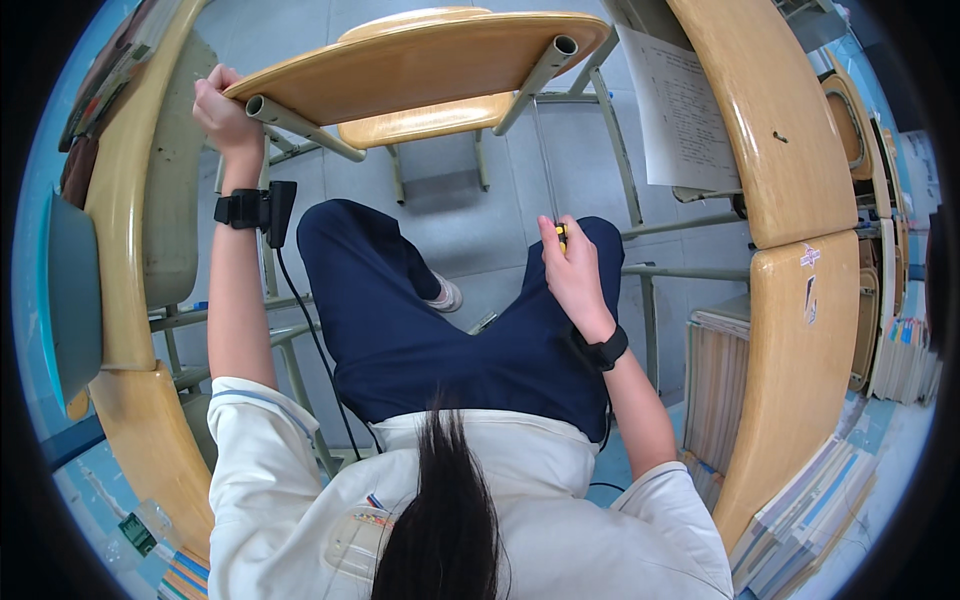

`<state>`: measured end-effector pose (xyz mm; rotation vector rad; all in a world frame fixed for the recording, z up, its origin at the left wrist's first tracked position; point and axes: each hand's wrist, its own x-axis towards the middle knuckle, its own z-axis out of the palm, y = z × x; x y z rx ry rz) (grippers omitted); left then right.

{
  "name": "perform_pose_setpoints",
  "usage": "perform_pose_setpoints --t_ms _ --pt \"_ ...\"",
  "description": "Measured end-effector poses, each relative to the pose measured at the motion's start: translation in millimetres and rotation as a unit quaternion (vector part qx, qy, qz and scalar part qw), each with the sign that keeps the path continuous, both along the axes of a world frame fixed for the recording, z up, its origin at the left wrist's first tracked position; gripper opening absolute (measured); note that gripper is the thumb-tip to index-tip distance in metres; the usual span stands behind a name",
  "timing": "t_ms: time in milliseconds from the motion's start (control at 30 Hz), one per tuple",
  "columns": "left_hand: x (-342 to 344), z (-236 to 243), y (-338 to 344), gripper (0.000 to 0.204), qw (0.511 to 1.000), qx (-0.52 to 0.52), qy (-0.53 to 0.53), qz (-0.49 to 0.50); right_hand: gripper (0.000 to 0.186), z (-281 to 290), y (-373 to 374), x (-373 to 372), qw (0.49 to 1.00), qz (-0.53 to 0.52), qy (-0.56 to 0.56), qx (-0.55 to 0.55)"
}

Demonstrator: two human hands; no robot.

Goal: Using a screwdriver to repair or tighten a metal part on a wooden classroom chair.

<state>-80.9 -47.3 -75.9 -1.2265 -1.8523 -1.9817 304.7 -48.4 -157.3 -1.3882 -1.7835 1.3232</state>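
Note:
In front of my knees is a chair with a curved wooden panel (pixel 420 65) and greenish-grey metal tubes (pixel 305 128); it seems tilted. My left hand (pixel 228 115) is closed on the panel's left edge, beside an open tube end. My right hand (pixel 575 270) rests by my right thigh, fingers wrapped round the yellow-and-black handle of a screwdriver (pixel 561 236). Its long thin shaft points away from me toward the right tube of the chair. Whether the tip touches anything I cannot tell.
Wooden desks flank me on the left (pixel 120 240) and right (pixel 790 130). A printed sheet (pixel 680 115) hangs by the right desk, and stacked books (pixel 715 400) stand below it. A black cable (pixel 320 350) runs from my left wrist band. Desk legs and rails stand on both sides.

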Motion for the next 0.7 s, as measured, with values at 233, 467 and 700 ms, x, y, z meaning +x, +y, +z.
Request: perform_pose_setpoints --t_ms 233,467,700 --pt "3 2 -1 0.043 0.999 0.000 0.021 0.025 0.033 5 10 19 0.794 0.018 0.434 -0.425" --pt "7 3 -1 0.040 0.999 -0.003 0.015 0.036 0.040 12 12 10 0.703 0.079 0.492 -0.508" --pt "7 1 3 0.040 0.999 0.010 0.024 0.019 0.040 37 12 0 0.938 0.003 0.185 -0.295"
